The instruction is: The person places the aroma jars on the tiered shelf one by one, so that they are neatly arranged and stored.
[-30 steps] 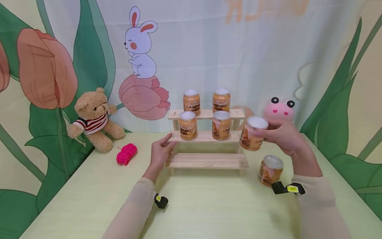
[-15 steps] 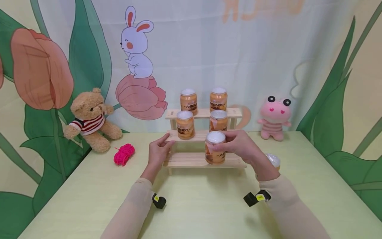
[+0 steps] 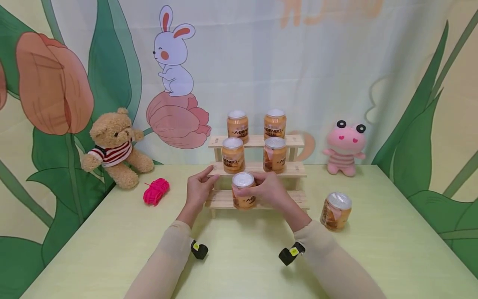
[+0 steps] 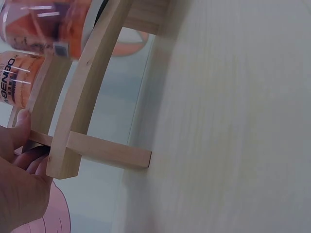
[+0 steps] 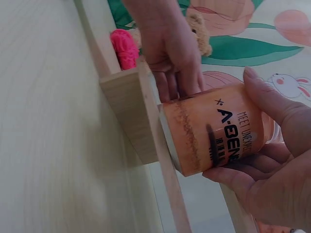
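Observation:
My right hand (image 3: pixel 274 193) grips an orange can (image 5: pixel 209 128) with a silvery lid and dark lettering, thumb on one side and fingers on the other. The can is upright, its base right at the lowest tier of a three-tier wooden display stand (image 3: pixel 220 200), left of that tier's middle. My left hand (image 3: pixel 198 189) holds the left end of the middle tier; in the left wrist view its thumb lies over the board and its fingers curl beneath. Two matching cans (image 3: pixel 233 157) stand on the middle tier and two more cans (image 3: pixel 275 124) on the top one.
Another orange can (image 3: pixel 336 211) stands on the table (image 3: pixel 239 265) right of the stand. A teddy bear (image 3: pixel 113 149) in a striped shirt and pink yarn (image 3: pixel 156 192) are at the left. A pink plush toy (image 3: pixel 345 149) sits at the back right, before a printed curtain (image 3: pixel 321 74).
My right hand has carried the can leftward and down, from right of the stand to its lowest tier. My left hand has stayed on the middle tier's end.

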The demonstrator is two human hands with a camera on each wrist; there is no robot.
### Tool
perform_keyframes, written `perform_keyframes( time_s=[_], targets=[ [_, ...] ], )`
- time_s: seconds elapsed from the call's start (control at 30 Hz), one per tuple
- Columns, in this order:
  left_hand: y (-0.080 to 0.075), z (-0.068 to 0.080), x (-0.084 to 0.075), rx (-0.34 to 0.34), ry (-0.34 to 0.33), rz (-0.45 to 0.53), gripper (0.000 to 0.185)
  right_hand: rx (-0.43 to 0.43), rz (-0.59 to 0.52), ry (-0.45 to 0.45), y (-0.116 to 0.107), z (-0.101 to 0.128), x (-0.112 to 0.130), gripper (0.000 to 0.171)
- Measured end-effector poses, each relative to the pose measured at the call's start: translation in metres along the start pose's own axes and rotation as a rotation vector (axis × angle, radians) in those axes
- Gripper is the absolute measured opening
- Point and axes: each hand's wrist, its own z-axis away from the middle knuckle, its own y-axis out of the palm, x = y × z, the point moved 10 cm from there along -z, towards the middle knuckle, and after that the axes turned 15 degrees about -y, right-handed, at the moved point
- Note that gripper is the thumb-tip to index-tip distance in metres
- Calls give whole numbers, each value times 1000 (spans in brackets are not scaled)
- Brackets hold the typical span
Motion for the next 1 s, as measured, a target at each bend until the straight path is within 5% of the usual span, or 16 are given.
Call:
perform_keyframes(
  time_s=[0.37, 1.0],
  targets=[
    [0, 0, 0, -2, -4, -28, 44, 6, 11, -36, 19, -10, -3, 59],
    [0, 2, -3, 9, 10, -4, 43, -118, 76, -83, 22, -12, 0, 60]
  ],
)
